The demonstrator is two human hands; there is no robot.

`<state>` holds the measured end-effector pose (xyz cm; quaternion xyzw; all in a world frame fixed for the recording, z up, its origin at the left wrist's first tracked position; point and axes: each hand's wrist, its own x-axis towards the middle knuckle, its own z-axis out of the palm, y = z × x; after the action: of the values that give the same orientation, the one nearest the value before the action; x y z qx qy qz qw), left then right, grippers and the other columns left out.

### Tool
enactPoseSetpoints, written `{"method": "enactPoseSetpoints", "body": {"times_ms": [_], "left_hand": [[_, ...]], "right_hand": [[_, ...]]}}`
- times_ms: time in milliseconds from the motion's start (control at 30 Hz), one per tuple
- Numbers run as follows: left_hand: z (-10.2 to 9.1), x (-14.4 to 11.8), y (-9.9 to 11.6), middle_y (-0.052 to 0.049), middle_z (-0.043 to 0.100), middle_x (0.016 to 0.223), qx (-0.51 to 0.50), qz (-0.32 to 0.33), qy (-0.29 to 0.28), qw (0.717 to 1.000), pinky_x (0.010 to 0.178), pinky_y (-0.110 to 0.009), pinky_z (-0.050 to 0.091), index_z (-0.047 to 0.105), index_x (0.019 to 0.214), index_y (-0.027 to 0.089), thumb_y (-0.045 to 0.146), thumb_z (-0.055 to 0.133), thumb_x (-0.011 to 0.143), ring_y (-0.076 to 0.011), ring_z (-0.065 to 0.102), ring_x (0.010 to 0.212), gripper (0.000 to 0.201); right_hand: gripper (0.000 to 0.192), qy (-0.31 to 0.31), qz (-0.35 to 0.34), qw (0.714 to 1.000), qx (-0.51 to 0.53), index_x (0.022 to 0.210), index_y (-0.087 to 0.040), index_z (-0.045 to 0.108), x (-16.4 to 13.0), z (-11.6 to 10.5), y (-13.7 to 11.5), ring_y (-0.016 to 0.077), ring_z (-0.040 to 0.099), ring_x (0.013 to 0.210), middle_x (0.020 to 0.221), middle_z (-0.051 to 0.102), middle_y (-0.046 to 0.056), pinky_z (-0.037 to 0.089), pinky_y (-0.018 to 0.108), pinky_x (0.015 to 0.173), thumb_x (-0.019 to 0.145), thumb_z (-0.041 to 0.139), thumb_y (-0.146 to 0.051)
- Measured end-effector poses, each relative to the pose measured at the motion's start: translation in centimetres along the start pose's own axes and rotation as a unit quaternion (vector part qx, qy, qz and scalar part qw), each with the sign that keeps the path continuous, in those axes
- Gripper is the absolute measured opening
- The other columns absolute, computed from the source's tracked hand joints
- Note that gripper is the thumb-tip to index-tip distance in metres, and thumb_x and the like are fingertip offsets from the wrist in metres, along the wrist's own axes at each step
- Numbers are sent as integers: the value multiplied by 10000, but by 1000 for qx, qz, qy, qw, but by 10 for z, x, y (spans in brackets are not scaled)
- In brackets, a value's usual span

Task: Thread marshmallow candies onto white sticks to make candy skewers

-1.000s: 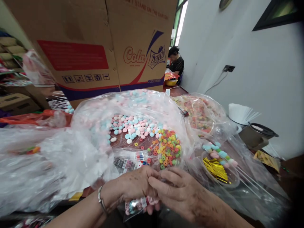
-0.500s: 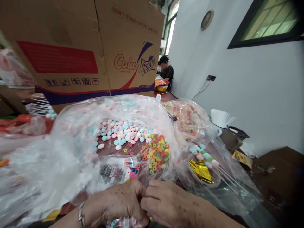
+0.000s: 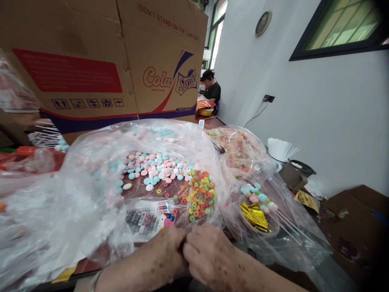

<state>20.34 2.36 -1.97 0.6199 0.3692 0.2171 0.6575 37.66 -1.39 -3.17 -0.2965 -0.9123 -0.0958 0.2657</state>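
My left hand (image 3: 158, 254) and my right hand (image 3: 209, 255) meet knuckle to knuckle at the front edge of the table. Both have their fingers curled closed, and whatever they grip is hidden behind them. Just beyond lies a printed clear plastic packet (image 3: 146, 221). Farther back are loose pink, blue and white candies (image 3: 158, 164) and a heap of small ring candies (image 3: 200, 194), inside a spread clear plastic bag (image 3: 91, 150). To the right, a round tub (image 3: 275, 229) holds gold twist ties (image 3: 255, 217). Candy skewers (image 3: 258, 194) rest across its rim.
A large cardboard carton (image 3: 164, 48) stands behind the bag. Another bag of ring candies (image 3: 237, 150) lies at the back right, near a grey-brown pot (image 3: 293, 174) and white sticks (image 3: 281, 150). A person (image 3: 211, 87) sits at the far end. Crumpled plastic (image 3: 60, 219) covers the left.
Both hands stay pressed together, their fingers shifted slightly. A colourful wrapper that showed below them is now out of sight. The whole view has moved a little.
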Motion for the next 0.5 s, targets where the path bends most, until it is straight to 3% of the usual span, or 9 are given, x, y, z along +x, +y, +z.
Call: {"method": "enactPoseSetpoints", "body": {"times_ms": [67,100,233,300,333,400,500], "left_hand": [[6,4,-5,-28,616,584,68,108,134,983,576,-298,470,684,661,257,120,704,650,-250,608,635,139],[9,7,-6,-49,625,638,101,133,172,971,671,-334,502,686,712,260,126,691,691,-283,629,722,136],[18,10,-4,-141,669,1025,154,187,219,945,1027,-498,421,681,961,210,123,628,777,-360,574,1105,210],[21,5,0,-161,611,1248,194,233,237,923,1091,-505,367,649,1119,191,134,611,806,-348,503,1234,320],[21,1,3,-154,600,1265,209,246,250,913,1079,-489,374,644,1126,191,160,600,836,-334,504,1226,295],[21,-6,5,-111,654,1048,197,212,257,922,938,-419,450,655,940,201,283,573,915,-290,581,1023,118],[16,-4,6,-35,611,652,-17,23,165,986,604,-312,438,573,742,208,598,445,961,-203,548,614,464]], "right_hand": [[403,85,44,995,-38,691,-190,563,7,5,6,166,456,576,619,560,18,306,330,552,1025,345,-136],[410,115,63,990,-57,689,-192,563,11,7,10,169,448,577,609,550,19,309,330,556,1025,336,-129],[342,162,114,972,-123,725,-195,578,25,8,28,187,453,633,635,556,28,330,330,602,1008,404,-112],[300,178,127,966,-136,749,-190,587,27,7,37,196,456,655,644,554,33,338,331,619,983,439,-75],[283,185,131,964,-136,755,-189,587,28,6,41,197,456,657,643,550,33,344,330,624,971,454,-63],[266,197,138,962,-125,756,-194,578,29,5,45,194,454,650,636,541,25,359,323,624,961,470,-64],[259,211,156,960,-96,757,-211,554,35,3,38,180,476,642,639,535,10,396,303,627,962,454,-88]]}}
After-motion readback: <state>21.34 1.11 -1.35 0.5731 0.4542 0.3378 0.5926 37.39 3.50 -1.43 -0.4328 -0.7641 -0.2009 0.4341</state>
